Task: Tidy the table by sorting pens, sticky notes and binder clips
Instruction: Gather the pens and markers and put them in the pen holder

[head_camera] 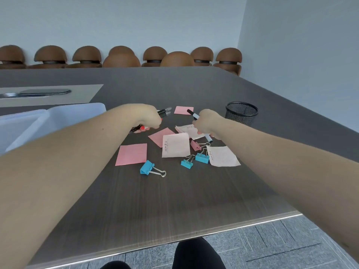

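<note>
Two hands are working over the middle of a dark wood-grain table [174, 200], where the loose stationery is lying. Largest of the receivers, a translucent plastic tray [58, 115] is sitting at the table's left edge; a black mesh pen cup [241, 113] is standing toward the right edge, just beyond the right hand. The left hand [144, 116] is closing around a bundle of pens [165, 112], their tips projecting past the knuckles toward the far edge and a red-ended one showing below the fist. The right hand [206, 123] is gripping a black-capped marker [192, 113], and a second pen end [208, 138] is showing beneath it; whether the fingers are also holding that one cannot be told. Pink sticky notes [131, 153] and paler written notes [175, 145] are lying scattered and partly overlapping between the forearms. Smallest, three blue binder clips [147, 167] and a pink binder clip [195, 145] are resting nearer the front edge, untouched. Judged step: pens are being gathered first. The next move is probably calling for both fists to carry their pens to the mesh cup and drop them in upright, without sweeping the notes aside.
</note>
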### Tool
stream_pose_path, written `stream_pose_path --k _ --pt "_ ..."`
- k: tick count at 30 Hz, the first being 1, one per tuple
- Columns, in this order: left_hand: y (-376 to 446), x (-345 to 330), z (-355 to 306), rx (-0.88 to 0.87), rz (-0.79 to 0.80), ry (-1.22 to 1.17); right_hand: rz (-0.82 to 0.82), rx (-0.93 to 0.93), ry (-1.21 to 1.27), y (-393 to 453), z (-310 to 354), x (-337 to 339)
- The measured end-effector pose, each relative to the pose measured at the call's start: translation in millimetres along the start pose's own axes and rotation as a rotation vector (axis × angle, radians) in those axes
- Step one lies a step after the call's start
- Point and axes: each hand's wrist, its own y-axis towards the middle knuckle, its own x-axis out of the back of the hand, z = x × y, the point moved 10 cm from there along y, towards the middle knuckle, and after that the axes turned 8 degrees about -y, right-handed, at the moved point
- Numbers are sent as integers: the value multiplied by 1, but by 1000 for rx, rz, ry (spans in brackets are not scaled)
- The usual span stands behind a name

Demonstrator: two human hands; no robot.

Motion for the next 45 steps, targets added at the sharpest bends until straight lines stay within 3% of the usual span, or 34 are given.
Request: stream_pose_path --k 8,13,16,25,30,39,45 --pt "12 -16 -22 -245 -205 -826 -176 86 206 0 19 -6" --pt "-4 -7 -20 -329 -549 -990 -309 86 644 5 16 -9" --pt "-5 -2 -17 -326 -621 -1083 -361 111 721 10 21 -13" --pt "18 -28 -9 -274 -576 -1089 -386 241 690 17 30 -30" --pt "25 -31 -6 -255 -542 -1124 -346 225 593 22 31 -33" --pt "25 -23 -12 -263 -620 -1187 -270 141 685 35 24 -39" --pt "26 -14 -26 -301 -637 -1162 -350 140 750 33 18 -18"
